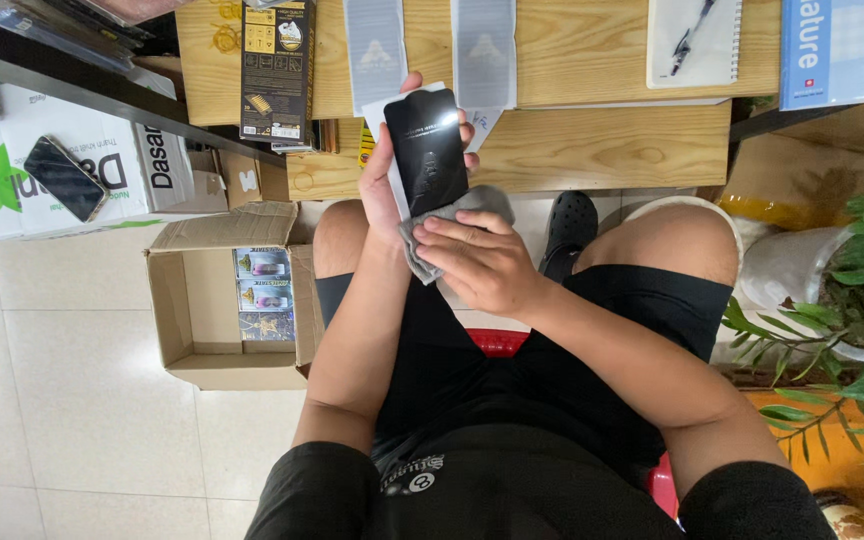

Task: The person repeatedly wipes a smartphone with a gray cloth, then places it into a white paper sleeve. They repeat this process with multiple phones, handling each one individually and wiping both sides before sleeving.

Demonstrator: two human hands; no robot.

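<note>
A seated person's right hand [477,262] presses a crumpled grey cloth [452,225] against the lower end of a glossy black rectangular phone [426,150]. The left hand [384,185] grips the phone from its left side, long axis pointing away toward the pale wooden desk [592,140]. Left of the phone, on the floor, sits an open cardboard box [227,300]; open room lies between knees and desk edge.

Open floor tiles [62,400] lay to the left, bounded by the open cardboard box [227,300]. Ahead, the wooden desk edge [592,150] stood close, its top crowded with a black package [277,68] and notebook [694,40]. A potted plant [852,320] hemmed the right.
</note>
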